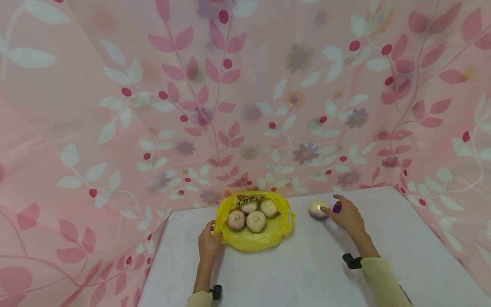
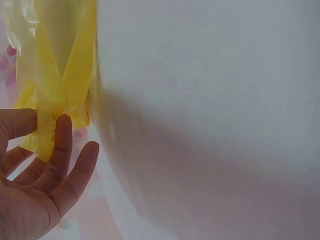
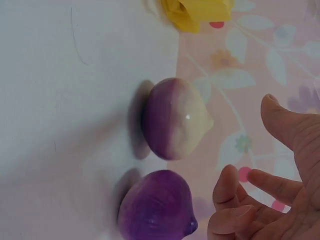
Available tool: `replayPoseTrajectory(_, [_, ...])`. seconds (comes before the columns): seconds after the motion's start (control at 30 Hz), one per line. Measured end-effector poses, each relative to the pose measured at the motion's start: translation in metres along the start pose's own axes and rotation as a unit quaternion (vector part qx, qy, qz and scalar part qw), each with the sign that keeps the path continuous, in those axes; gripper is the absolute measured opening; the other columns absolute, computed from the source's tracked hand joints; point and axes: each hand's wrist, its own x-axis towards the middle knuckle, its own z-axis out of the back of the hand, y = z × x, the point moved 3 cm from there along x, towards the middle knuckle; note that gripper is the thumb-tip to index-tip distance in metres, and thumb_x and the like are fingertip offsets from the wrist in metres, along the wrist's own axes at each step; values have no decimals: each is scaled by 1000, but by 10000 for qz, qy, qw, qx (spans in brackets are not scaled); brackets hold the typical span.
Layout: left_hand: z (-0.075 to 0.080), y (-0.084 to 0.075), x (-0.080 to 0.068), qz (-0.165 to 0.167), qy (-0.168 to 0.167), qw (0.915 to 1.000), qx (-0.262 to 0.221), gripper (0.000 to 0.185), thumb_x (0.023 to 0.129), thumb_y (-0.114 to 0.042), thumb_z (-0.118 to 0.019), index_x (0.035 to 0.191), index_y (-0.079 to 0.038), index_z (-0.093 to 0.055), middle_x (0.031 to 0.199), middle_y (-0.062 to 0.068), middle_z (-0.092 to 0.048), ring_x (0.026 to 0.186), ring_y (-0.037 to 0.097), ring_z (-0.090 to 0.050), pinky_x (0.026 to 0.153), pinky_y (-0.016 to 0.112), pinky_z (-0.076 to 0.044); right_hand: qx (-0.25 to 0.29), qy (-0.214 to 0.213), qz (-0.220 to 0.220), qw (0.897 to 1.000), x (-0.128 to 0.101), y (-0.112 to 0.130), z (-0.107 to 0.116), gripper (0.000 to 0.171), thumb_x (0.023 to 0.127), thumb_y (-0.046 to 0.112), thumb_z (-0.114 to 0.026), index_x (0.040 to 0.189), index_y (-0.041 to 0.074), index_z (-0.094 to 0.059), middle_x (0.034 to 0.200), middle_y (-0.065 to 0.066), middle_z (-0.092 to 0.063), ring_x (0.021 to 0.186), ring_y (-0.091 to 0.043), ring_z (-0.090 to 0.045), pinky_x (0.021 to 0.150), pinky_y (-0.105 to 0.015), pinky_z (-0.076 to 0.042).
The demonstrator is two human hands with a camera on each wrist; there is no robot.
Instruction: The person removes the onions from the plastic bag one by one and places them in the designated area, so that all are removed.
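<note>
An open yellow plastic bag [image 1: 249, 245] lies on the table with several round, pale turnips [image 1: 256, 221] inside, their nubs upward. My left hand [image 1: 209, 246] is at the bag's left edge; a strip of yellow plastic [image 2: 46, 135] passes between its thumb and fingers. At the right, my right hand [image 1: 348, 218] hovers with nothing in it, thumb and fingers spread. Close by its fingers sits a purple-and-white turnip [image 3: 175, 120]. Beside that is a deep-purple, onion-shaped vegetable [image 3: 156, 207], mostly covered by the hand in the head view.
The white-covered table [image 1: 284, 273] meets a pink floral cloth [image 1: 245, 106] hanging behind it and at both sides. Both wrists carry a small black camera. Part of the yellow bag shows at the top of the right wrist view.
</note>
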Motion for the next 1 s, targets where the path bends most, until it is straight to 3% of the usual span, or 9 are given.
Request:
replayPoseTrajectory(0.23, [-1, 3, 1, 143, 35, 9999, 21, 41, 85, -3, -72, 125, -3, -62, 113, 18, -68, 102, 39, -63, 88, 52, -51, -27, 291, -44, 9996, -3, 10, -11, 84, 85, 54, -70, 142, -1, -42, 125, -30, -57, 104, -41, -58, 80, -57, -50])
replayPoseTrajectory(0.5, [-3, 6, 1, -82, -103, 9999, 34, 40, 83, -1, -74, 121, -2, -64, 108, 19, -69, 97, 40, -64, 86, 53, -52, 144, 258, -55, 9995, -7, 23, -19, 80, 85, 48, -73, 143, 3, -43, 124, -25, -58, 103, -38, -58, 80, -53, -50])
replayPoseTrajectory(0.77, [-2, 5, 1, -256, -121, 9996, 52, 40, 81, 0, -74, 121, -3, -65, 104, 18, -70, 96, 40, -65, 83, 53, -52, 486, 247, -93, 9985, -10, 35, -29, 88, 80, 61, -72, 143, 6, -45, 123, -21, -59, 104, -37, -58, 79, -50, -50])
replayPoseTrajectory(1.0, [-1, 4, 1, -299, -133, 9994, 95, 40, 82, 0, -73, 121, -2, -64, 103, 19, -69, 96, 41, -64, 82, 53, -52, 711, 264, -42, 9971, -9, 44, -40, 85, 80, 56, -74, 144, 8, -46, 123, -20, -60, 106, -37, -57, 83, -51, -50])
